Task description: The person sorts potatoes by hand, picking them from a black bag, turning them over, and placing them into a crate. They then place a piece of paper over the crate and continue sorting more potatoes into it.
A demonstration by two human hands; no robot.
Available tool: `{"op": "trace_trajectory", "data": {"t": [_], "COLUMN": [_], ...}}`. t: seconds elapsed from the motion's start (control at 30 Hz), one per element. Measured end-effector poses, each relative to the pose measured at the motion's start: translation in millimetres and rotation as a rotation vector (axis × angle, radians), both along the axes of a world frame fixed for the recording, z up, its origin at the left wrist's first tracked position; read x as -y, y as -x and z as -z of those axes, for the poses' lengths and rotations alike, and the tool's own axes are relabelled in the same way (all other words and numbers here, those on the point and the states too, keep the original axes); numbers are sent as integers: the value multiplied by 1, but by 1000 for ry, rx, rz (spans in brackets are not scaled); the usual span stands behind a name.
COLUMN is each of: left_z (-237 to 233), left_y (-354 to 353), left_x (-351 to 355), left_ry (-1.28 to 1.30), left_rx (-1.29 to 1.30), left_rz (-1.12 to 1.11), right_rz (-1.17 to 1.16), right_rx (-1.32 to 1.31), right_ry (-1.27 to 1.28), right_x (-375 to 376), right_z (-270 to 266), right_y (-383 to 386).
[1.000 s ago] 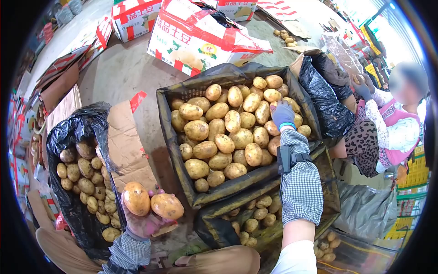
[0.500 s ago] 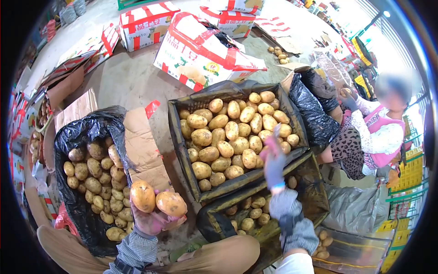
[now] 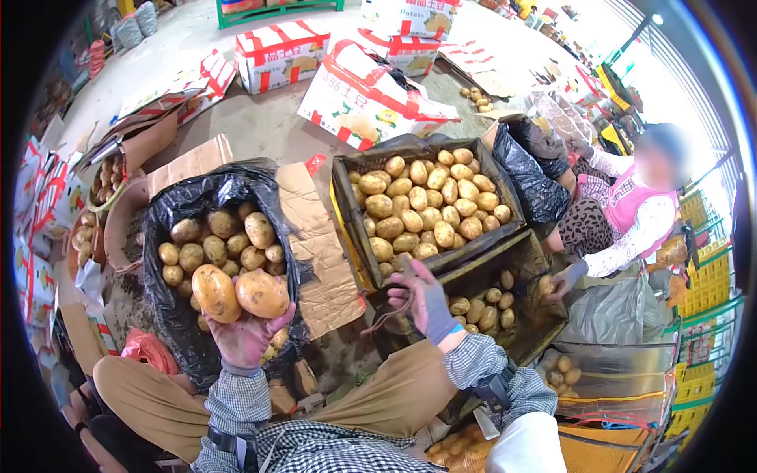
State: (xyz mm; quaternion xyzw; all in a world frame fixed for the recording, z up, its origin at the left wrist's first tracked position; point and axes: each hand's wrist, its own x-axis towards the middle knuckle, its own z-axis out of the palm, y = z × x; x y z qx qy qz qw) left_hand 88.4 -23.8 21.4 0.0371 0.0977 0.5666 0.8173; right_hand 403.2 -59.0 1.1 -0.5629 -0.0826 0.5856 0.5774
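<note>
My left hand [image 3: 246, 335], in a pink glove, holds two large potatoes [image 3: 239, 294] side by side above the black-lined box of potatoes [image 3: 209, 240]. My right hand [image 3: 423, 298], in a grey-blue glove, hovers with fingers spread and nothing in it, near the front edge of the upper crate of potatoes [image 3: 426, 206]. Below and to the right sits a lower crate [image 3: 482, 303] with fewer potatoes.
A co-worker in a pink vest [image 3: 631, 213] sits at the right, one hand [image 3: 564, 277] reaching into the lower crate. Red-and-white potato cartons [image 3: 371, 98] lie behind. Flattened cardboard [image 3: 319, 252] lies between the box and crates. A clear bin [image 3: 607, 378] stands at the right front.
My right hand has pulled back from the upper crate toward my lap, empty. My left hand kept the two potatoes and shifted slightly left over the black-lined box. The view tilted.
</note>
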Motion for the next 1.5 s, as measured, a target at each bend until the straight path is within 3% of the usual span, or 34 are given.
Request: {"op": "trace_trajectory", "data": {"t": [0.03,0.17,0.33,0.37,0.43,0.5,0.53,0.57,0.63,0.7,0.77,0.83,0.87,0.9,1.0,1.07,1.17,1.3,1.37,1.43,1.5], "left_z": [-1,11,22,29,39,42,47,54,63,74,87,94,102,110,122,121,126,125,125,124,123], "left_y": [8,21,2,-4,-17,-34,-39,-42,-45,-40,-32,-30,-29,-27,-19,-19,-21,-26,-22,-24,-28], "left_x": [7,22,17,13,-1,-20,-27,-35,-42,-45,-41,-42,-42,-40,-34,-35,-35,-36,-34,-33,-34], "left_ry": [89,108,324,329,85,151,119,86,30,-44,129,164,159,153,165,138,87,55,114,113,110], "left_rx": [151,166,264,264,42,77,36,-2,-41,-59,27,35,70,106,90,41,16,62,148,145,144], "left_rz": [-39,-27,42,49,154,179,198,214,233,274,240,263,272,278,268,281,298,279,298,298,297], "right_rz": [3,85,277,358,408,426,409,409,399,348,265,179,107,-23,-90,-109,-167,-55,278,231,19], "right_rx": [62,267,452,487,522,858,920,926,1314,1383,1659,1818,1853,1771,1778,1950,1855,1892,1989,1963,1770], "right_ry": [-33,-125,-177,-168,-197,-215,-245,-240,-171,-106,-48,-179,-240,-144,-67,323,355,-79,-156,-84,-67], "right_x": [-5,-20,-58,-67,-85,-114,-133,-148,-184,-216,-247,-279,-295,-311,-345,-356,-360,-345,-349,-357,-360], "right_z": [-8,-20,22,41,71,101,148,151,154,156,159,166,172,170,186,183,164,178,183,196,201], "right_y": [-4,-37,-114,-132,-162,-199,-244,-257,-281,-308,-326,-343,-349,-349,-335,-323,-324,-368,-394,-426,-440]}}
